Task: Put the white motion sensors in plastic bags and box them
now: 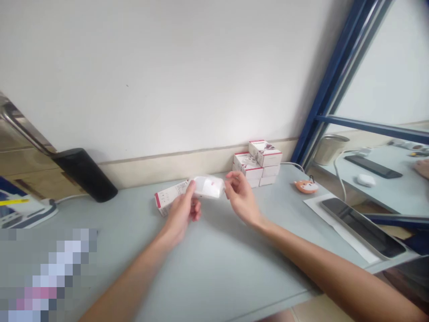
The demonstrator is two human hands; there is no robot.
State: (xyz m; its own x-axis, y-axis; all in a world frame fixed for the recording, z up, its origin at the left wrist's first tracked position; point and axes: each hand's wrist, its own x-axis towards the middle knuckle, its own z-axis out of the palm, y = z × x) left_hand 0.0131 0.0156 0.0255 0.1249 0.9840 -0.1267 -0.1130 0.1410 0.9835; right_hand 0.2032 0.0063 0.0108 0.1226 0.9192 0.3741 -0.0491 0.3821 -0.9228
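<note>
Smooth plastic, matt paper, shiny metal.
The white plastic piece (208, 187) looks smooth and a bit glossy, the paper box (169, 197) is matt, the metal cup (330, 150) is shiny, and the pale desk top (228, 264) is smooth and matt.

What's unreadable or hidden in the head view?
Head view only:
Print on the carton: too small and blurred to read.
Join between carton and white plastic item: hidden by the fingers of the left hand.
Lower-left corner: covered by a pixelated patch.
Hand at the right edge: cut off by the frame.
</note>
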